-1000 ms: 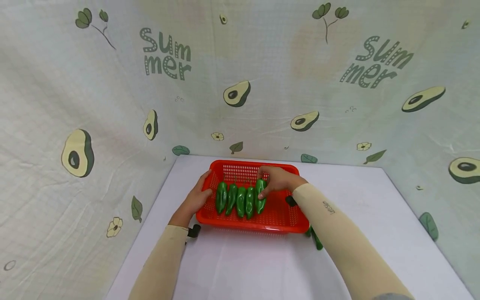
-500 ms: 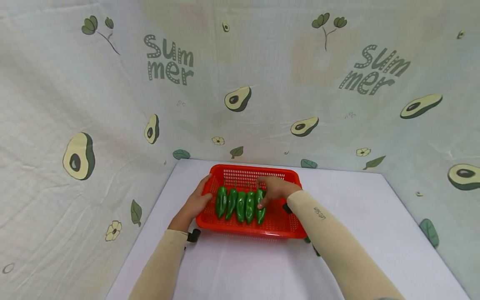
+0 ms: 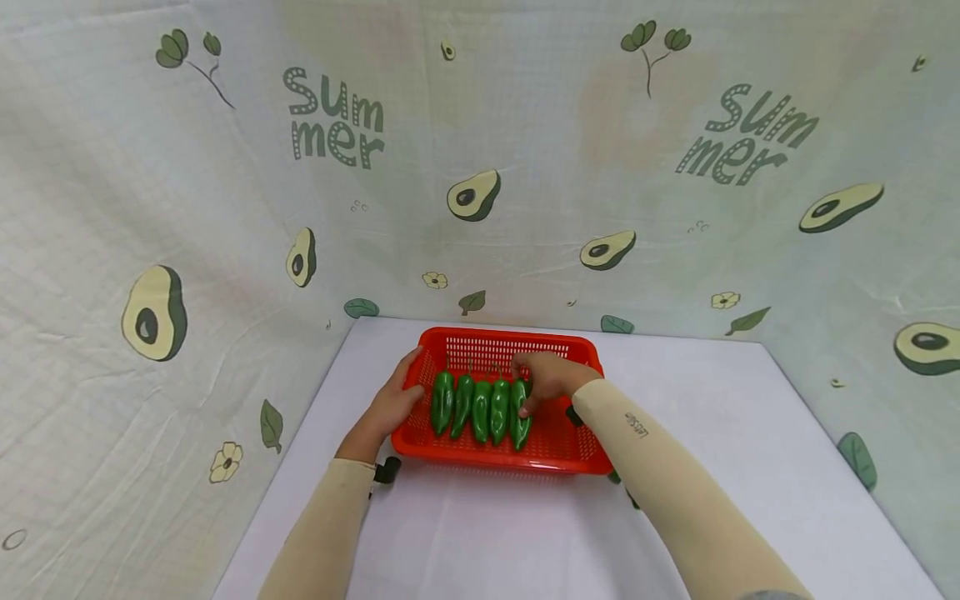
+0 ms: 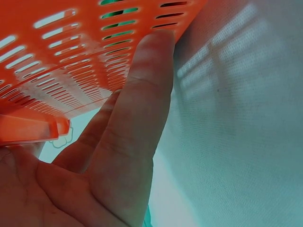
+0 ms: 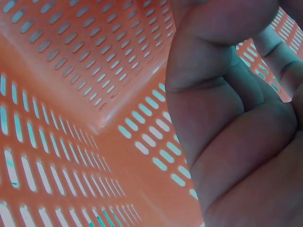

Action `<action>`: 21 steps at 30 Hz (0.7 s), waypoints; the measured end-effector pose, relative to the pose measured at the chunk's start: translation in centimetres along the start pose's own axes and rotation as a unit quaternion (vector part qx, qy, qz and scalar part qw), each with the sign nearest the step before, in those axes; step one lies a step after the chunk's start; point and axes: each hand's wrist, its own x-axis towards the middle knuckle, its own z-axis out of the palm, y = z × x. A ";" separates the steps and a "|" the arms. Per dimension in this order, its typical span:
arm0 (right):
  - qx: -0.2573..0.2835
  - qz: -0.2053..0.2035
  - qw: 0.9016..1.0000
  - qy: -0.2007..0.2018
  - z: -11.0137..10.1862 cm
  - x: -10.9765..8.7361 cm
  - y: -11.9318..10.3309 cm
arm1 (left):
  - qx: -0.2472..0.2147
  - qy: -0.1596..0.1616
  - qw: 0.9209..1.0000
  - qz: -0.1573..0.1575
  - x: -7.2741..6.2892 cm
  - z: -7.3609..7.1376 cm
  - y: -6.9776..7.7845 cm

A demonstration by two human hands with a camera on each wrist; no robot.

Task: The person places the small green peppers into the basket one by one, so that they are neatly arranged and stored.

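A red slotted plastic basket (image 3: 510,461) stands on the table. Inside it, several green peppers (image 3: 482,412) lie side by side in a row, stems toward the far wall. My right hand (image 3: 549,377) reaches over the basket and pinches the rightmost pepper (image 3: 519,432) between thumb and fingers. My left hand (image 3: 393,406) grips the basket's left rim, thumb over the inner side. In the left wrist view its fingers (image 4: 137,104) press against the outside of the slotted wall. The right wrist view has curled fingers (image 5: 236,109) beside the slotted walls; the pepper is hidden there.
More green peppers (image 3: 633,500) lie on the white table (image 3: 480,542) by the basket's near right corner, mostly covered by my right forearm (image 3: 660,467). A printed cloth (image 3: 540,283) hangs behind and along both sides.
My right hand has brought the rightmost pepper slightly down and nearer, beside the others in the row. The left hand keeps its grip on the rim. The head view has tilted a little.
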 end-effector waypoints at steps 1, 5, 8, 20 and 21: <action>0.000 0.003 1.000 -0.001 0.0 0.1 0.0 | 0.000 0.000 1.000 0.000 0.0 0.0 -0.1; 0.003 0.003 1.000 -0.003 0.1 0.1 0.1 | 0.000 -0.001 1.000 0.000 0.1 -0.1 -0.2; 0.003 -0.007 1.000 -0.006 0.2 0.1 0.3 | 0.002 0.000 1.000 0.001 0.2 -0.1 -0.2; 0.001 -0.016 1.000 0.000 0.4 0.6 1.0 | -0.010 -0.002 1.000 -0.003 0.3 0.0 -0.2; 0.001 -0.018 1.000 0.000 0.4 0.6 1.1 | -0.011 -0.002 1.000 -0.003 0.3 0.1 -0.2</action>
